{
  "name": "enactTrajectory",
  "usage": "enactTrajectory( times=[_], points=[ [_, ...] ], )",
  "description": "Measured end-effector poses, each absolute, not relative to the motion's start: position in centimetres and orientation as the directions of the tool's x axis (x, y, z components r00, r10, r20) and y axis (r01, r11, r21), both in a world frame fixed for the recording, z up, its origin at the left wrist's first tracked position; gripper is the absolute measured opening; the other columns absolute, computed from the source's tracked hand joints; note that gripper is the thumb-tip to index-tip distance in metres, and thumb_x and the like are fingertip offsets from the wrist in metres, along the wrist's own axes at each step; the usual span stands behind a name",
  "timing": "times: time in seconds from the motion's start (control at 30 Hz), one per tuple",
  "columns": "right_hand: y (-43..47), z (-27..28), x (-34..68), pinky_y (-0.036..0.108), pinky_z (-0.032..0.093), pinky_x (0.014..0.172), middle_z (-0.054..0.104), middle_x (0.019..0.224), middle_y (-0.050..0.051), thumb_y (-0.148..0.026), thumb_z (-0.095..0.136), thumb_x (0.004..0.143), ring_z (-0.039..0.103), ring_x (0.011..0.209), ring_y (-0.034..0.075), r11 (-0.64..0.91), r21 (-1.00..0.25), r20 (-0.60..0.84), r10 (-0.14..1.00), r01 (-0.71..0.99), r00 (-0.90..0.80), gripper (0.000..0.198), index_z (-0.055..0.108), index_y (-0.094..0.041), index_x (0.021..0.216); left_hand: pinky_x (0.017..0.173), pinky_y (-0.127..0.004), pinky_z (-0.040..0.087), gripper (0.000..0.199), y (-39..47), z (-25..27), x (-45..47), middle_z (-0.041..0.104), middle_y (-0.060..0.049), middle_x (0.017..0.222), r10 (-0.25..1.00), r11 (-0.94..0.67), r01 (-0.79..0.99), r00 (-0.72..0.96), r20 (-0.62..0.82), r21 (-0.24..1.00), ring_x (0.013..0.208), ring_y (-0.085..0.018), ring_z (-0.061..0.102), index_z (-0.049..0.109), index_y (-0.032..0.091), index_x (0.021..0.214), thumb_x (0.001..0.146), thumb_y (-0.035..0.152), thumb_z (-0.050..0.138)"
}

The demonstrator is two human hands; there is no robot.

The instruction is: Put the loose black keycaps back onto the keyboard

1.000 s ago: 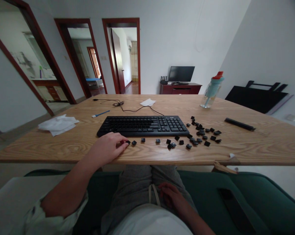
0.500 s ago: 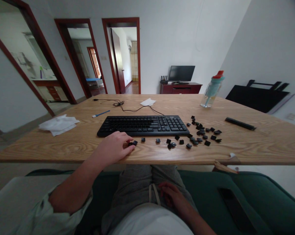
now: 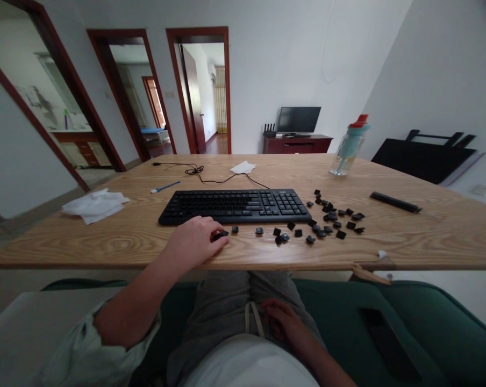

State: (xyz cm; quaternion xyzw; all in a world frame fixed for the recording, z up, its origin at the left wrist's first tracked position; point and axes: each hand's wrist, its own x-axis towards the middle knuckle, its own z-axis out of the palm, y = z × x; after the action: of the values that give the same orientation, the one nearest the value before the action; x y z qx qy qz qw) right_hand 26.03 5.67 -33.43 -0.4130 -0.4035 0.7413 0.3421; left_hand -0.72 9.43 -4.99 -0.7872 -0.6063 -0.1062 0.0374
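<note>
My left hand (image 3: pixel 198 236) rests on the table just in front of the black keyboard (image 3: pixel 283 215). Its thumb and fingers close round a small black keycap (image 3: pixel 223 234). Two keycaps, one (image 3: pixel 235 229) close to my fingertips and another (image 3: pixel 259 231) farther right, lie on the wood. More loose keycaps (image 3: pixel 327 216) are scattered at the keyboard's right end. Part of the keyboard shows no keycaps. Down on my lap, my right hand (image 3: pixel 281 318) lies relaxed, its fingers loosely bent and apart, holding nothing.
On the wooden table (image 3: pixel 146 244) are white tissues (image 3: pixel 94 206), a blue brush (image 3: pixel 165 187), the keyboard cable (image 3: pixel 194 170), a folded white paper (image 3: pixel 243 167), a bottle with a red lid (image 3: pixel 349 145) and a long black bar (image 3: pixel 395 202). A dark phone (image 3: pixel 388 344) lies on the green seat.
My left hand has shifted slightly right, and its thumb and fingers have drawn in on the keycap. My right hand has stayed on my lap.
</note>
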Motion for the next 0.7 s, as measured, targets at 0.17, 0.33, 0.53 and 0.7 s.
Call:
enactTrajectory(
  times=[0.17, 0.33, 0.53, 0.7],
  points=[
    [5.6, -33.2, 25.9, 0.023, 0.019, 0.045, 0.059, 0.073, 0.001, -0.042, 0.070, 0.080, 0.039, 0.048, 0.005, -0.454, -0.874, -0.359, 0.844, -0.175, -0.398, 0.032, 0.066, -0.016, 0.099, 0.086, -0.034, 0.047, 0.031, 9.4, -4.9, -0.7, 0.071, -0.004, 0.102, 0.944, -0.283, 0.955, 0.261, 0.204, 0.092, 0.097, -0.022, 0.062, 0.075, 0.024, 0.105, 0.093, 0.044, 0.054],
    [5.6, -33.2, 25.9, 0.023, 0.019, 0.045, 0.059, 0.072, 0.000, -0.041, 0.070, 0.081, 0.038, 0.048, 0.005, -0.454, -0.871, -0.351, 0.843, -0.187, -0.409, 0.030, 0.067, -0.017, 0.099, 0.085, -0.033, 0.046, 0.032, 9.5, -4.7, -1.1, 0.070, -0.002, 0.104, 0.944, -0.303, 0.943, 0.276, 0.181, 0.141, 0.096, -0.020, 0.063, 0.075, 0.026, 0.107, 0.092, 0.047, 0.056],
    [5.6, -33.2, 26.0, 0.023, 0.019, 0.046, 0.059, 0.072, 0.000, -0.043, 0.072, 0.078, 0.038, 0.049, 0.005, -0.464, -0.864, -0.360, 0.840, -0.194, -0.405, 0.032, 0.068, -0.018, 0.097, 0.086, -0.032, 0.046, 0.041, 9.1, -4.0, -1.8, 0.071, -0.003, 0.110, 0.960, -0.267, 0.947, 0.246, 0.131, 0.178, 0.101, -0.021, 0.064, 0.073, 0.025, 0.115, 0.088, 0.053, 0.060],
    [5.7, -33.8, 26.0, 0.024, 0.018, 0.046, 0.059, 0.072, 0.000, -0.043, 0.072, 0.078, 0.038, 0.049, 0.006, -0.463, -0.862, -0.351, 0.837, -0.204, -0.419, 0.032, 0.068, -0.018, 0.097, 0.084, -0.032, 0.046, 0.035, 8.9, -4.0, -1.9, 0.072, -0.001, 0.104, 0.963, -0.261, 0.948, 0.242, 0.121, 0.181, 0.097, -0.020, 0.065, 0.074, 0.025, 0.110, 0.089, 0.048, 0.058]
  ],
)
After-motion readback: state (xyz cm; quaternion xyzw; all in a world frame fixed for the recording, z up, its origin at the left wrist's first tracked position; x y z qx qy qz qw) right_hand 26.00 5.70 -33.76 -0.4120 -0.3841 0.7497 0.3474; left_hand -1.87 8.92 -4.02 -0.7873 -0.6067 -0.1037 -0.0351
